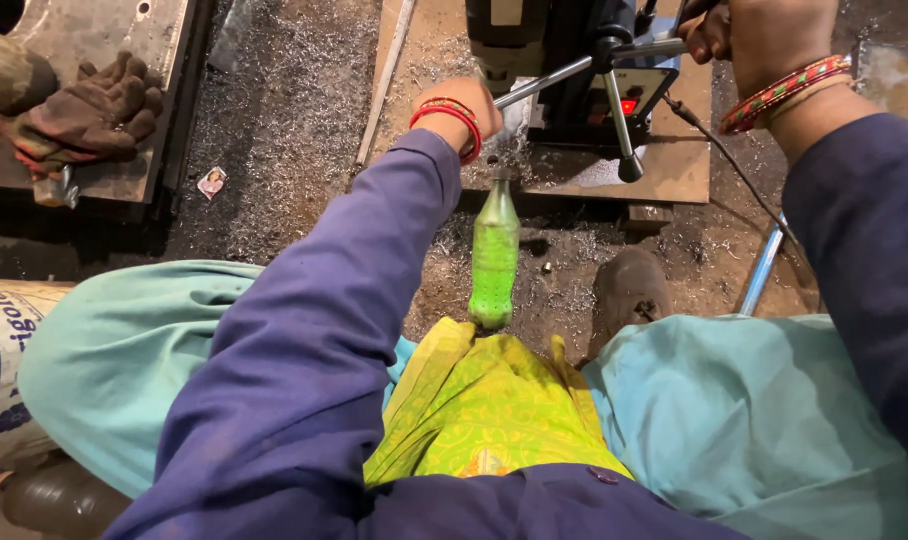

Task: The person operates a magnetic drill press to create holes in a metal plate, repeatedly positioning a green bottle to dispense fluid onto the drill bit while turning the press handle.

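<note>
Head view showed a green plastic bottle (495, 262) hanging neck-up just below the left hand (459, 108), at its six o'clock; the fingers were hidden, so whether that hand gripped the bottle could not be told. At the bottle's one o'clock stood a drill press (564, 60) on a steel plate (674, 165). The right hand (759, 35) was closed around a feed handle (649, 47). Work gloves (89, 115) lay far off at ten o'clock.
</note>
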